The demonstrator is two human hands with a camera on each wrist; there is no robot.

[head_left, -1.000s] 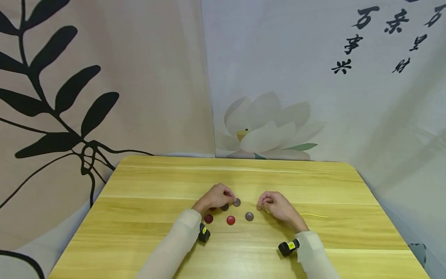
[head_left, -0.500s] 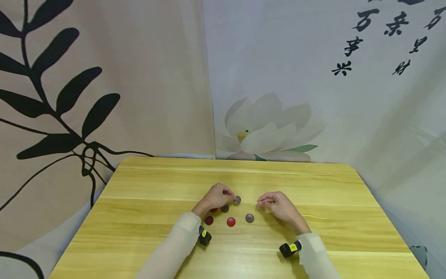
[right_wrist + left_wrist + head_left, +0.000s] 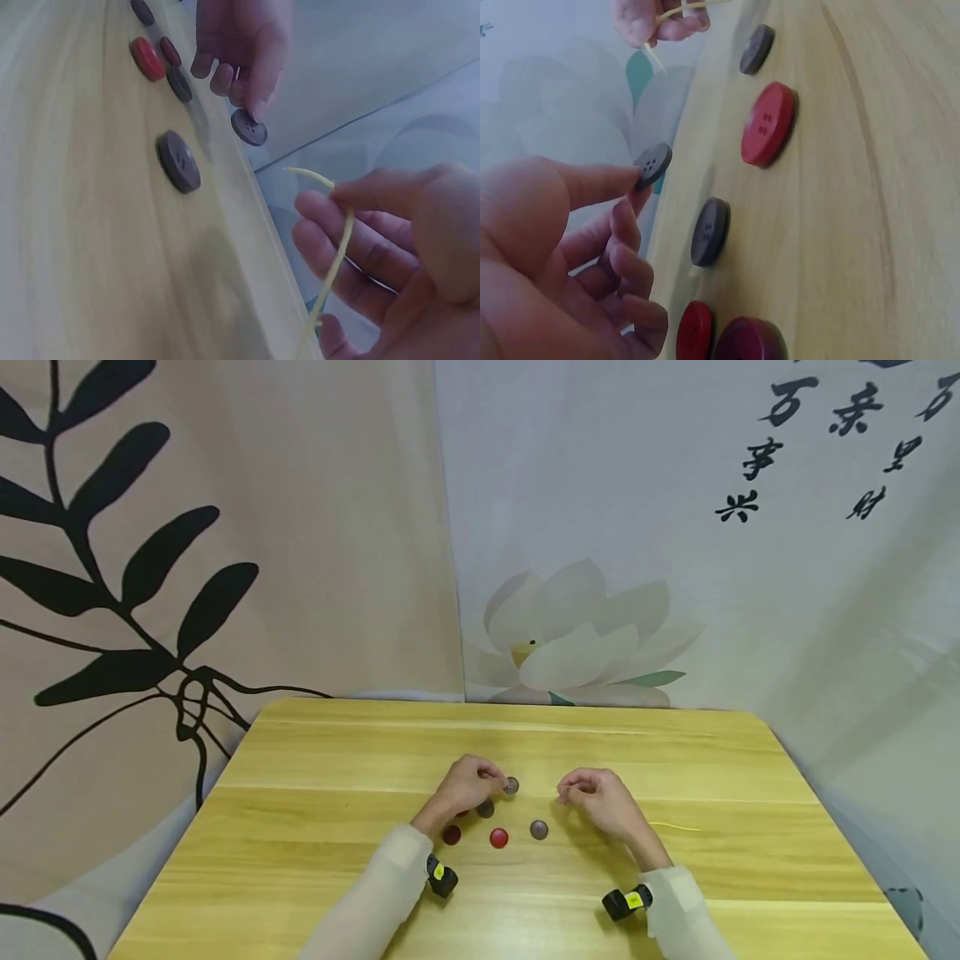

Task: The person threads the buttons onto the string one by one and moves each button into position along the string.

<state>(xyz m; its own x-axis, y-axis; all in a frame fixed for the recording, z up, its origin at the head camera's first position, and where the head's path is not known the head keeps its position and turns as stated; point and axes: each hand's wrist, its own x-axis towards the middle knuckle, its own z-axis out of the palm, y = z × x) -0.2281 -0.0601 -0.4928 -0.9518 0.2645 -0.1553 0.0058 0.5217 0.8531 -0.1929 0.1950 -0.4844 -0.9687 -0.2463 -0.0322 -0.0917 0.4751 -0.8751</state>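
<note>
Slightly higher in view than before, the grey button (image 3: 657, 162) is rim-pinched by the left hand (image 3: 562, 251) above the table (image 3: 262, 843) — so could twist; the right hand (image 3: 405, 247) pinches yellow cord (image 3: 340, 257), whose thin tip might buckle on contact.

Indoors, room type unclear: a wooden table (image 3: 555, 918) stands beneath the pinching left hand (image 3: 467, 783), printed cloth hangings (image 3: 345, 527) beyond.

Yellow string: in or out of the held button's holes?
Out: the right wrist view shows the yellow string ending free, with a gap before the held button.
</note>
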